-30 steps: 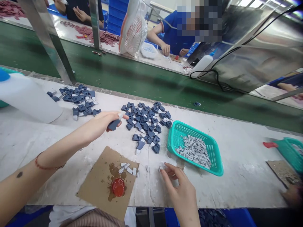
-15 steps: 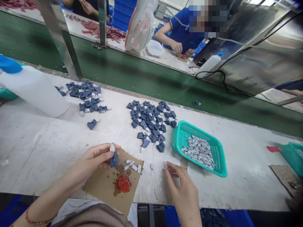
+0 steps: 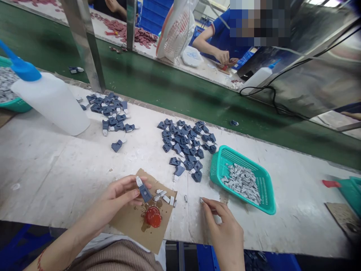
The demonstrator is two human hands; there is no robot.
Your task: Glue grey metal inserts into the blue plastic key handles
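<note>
As the head view reaches me, my left hand point(image 3: 122, 194) clamps a navy part point(image 3: 146, 194) between thumb and fingers above the cardboard point(image 3: 126, 222); my right hand point(image 3: 222, 224) pinches a small grey piece point(image 3: 201, 200) near the green basket point(image 3: 214, 167). I judge the part light, stiff, slippery if wetted, best gripped by its navy edges. Since half a second ago, its pale tip point(image 3: 138, 181) has tilted leftward.

Worktop point(image 3: 70, 180) is brightly, evenly lit; soft reflections are thrown by steel panel point(image 3: 324, 82); right-edge basket point(image 3: 351, 192) is blurred, co-worker's head point(image 3: 259, 22) pixelated.
</note>
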